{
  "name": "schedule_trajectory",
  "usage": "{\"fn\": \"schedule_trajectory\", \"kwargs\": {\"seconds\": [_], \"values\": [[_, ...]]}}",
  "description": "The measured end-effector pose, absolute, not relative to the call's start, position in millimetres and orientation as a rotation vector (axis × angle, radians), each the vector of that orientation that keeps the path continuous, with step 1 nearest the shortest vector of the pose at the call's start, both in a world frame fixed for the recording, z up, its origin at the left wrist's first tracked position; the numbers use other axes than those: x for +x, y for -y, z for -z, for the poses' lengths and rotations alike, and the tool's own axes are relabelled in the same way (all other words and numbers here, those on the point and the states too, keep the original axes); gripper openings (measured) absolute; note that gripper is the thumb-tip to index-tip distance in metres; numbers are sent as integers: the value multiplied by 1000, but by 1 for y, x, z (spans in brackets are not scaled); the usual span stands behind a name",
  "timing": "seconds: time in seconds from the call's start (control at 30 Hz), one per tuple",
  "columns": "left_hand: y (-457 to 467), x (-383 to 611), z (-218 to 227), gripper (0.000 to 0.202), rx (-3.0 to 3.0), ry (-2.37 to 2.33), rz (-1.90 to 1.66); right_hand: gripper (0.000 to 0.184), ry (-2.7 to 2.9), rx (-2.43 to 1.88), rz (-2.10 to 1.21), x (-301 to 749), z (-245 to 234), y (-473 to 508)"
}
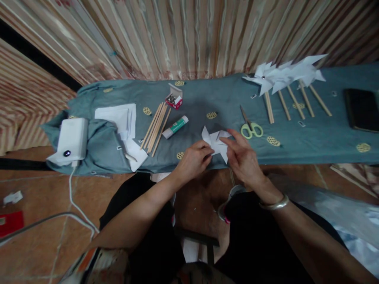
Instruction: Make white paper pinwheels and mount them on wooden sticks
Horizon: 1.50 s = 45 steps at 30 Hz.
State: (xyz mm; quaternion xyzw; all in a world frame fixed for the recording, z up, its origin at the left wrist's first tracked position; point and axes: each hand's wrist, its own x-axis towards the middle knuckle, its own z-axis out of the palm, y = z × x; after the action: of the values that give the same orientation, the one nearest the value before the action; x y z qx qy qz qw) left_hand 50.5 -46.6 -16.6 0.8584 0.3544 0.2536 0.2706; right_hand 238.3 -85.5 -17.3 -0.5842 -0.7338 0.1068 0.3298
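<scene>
We find the left hand (192, 159) pinching and the right hand (244, 158), fingers spread, pressing the paper pinwheel (217, 142) at the near edge of the blue cloth (296, 140), and we judge that a slackened pinch could let the folds spring open, with the scissors (251, 129) lying just beyond.

Left hand (193, 158) curled, fingers pinched, right hand (242, 156) forefinger extended, forearms converging

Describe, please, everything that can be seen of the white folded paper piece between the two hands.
The folded paper piece is thin white paper with sharp creases and several pointed flaps, rather like a pinwheel. It lies nearly flat on the blue-grey cloth, close to the table's front edge. The left hand pinches its lower left edge. The right hand touches its right side with outstretched fingers and covers part of it.
</scene>
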Motion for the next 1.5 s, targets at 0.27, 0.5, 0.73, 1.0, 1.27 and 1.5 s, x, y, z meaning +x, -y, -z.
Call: {"fn": "schedule_trajectory", "kwargs": {"seconds": [0.27,0.5,0.73,1.0,1.27,1.5], "values": [[44,55,17,20,2329,-982,-697,44,1644,-1797,-417,231,14,69],[42,60,14,22,2331,-1007,-716,48,1461,-1797,-625,228,4,64],[37,59,2,18,2246,-1064,-860,48,1261,-1734,-797,238,10,56],[22,62,-1,76,1708,-1292,-1128,50,1000,-1463,-950,246,5,46],[23,75,-14,40,1044,-946,-958,49,961,-1293,-1063,244,-16,53],[29,84,-20,30,865,-964,-978,48,940,-1254,-1086,243,-19,55]]}}
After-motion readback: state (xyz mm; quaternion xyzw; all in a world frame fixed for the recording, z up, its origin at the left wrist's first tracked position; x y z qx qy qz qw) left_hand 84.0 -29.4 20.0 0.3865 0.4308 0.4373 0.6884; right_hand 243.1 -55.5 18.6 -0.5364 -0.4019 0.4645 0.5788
